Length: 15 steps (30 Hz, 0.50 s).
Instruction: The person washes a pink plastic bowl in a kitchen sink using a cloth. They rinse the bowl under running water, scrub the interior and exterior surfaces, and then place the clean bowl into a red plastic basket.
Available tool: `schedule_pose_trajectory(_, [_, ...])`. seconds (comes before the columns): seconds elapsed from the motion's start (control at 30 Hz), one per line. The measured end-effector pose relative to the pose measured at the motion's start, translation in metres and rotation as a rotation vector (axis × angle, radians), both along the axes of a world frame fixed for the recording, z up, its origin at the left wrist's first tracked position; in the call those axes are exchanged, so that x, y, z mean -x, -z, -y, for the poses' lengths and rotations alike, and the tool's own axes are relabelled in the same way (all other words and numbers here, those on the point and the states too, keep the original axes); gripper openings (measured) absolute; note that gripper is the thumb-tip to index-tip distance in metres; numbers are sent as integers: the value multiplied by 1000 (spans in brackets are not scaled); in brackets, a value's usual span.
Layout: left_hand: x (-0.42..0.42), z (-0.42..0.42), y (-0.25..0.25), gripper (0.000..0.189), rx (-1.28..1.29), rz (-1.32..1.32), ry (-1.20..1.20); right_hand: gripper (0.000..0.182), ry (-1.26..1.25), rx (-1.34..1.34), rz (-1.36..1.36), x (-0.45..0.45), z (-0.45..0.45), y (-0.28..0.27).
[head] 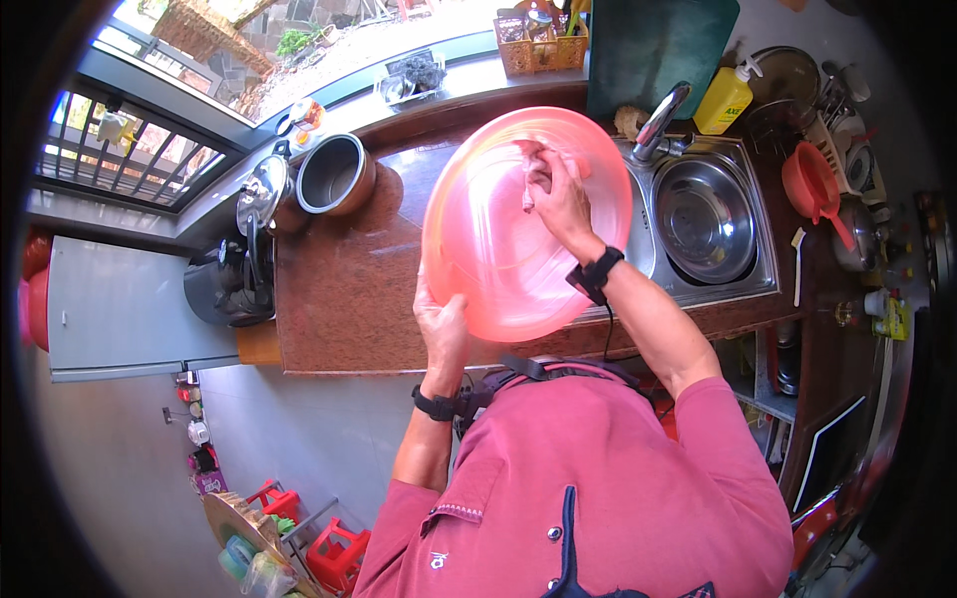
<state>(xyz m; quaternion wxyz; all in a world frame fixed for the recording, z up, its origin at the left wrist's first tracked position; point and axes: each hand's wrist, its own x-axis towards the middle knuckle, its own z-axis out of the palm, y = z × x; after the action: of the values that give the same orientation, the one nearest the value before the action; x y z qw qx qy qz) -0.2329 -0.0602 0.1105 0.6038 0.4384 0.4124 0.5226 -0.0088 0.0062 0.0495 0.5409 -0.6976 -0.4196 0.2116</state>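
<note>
A large pink translucent plastic basin is tilted over the counter and the left edge of the sink. My left hand grips its lower left rim, with the thumb on the near side and the fingers hidden behind. Inside the basin my right hand pinches a crumpled pinkish-white cloth-like piece near the far inner wall. Its exact material cannot be told. Both wrists wear black bands.
Right of the basin, a steel bowl sits in the sink below a faucet. An inner pot and a pressure cooker stand left. A green board, a yellow soap bottle and a red dipper are around the sink.
</note>
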Motion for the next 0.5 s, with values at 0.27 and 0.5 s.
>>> schedule_pose_trajectory(0.27, [-7,-17,5,75,-23,54,16,36,-634,-9,389,77,44,2])
schedule_pose_trajectory(0.5, [12,-36,17,73,-79,-36,-18,24,-871,114,-580,87,65,-15])
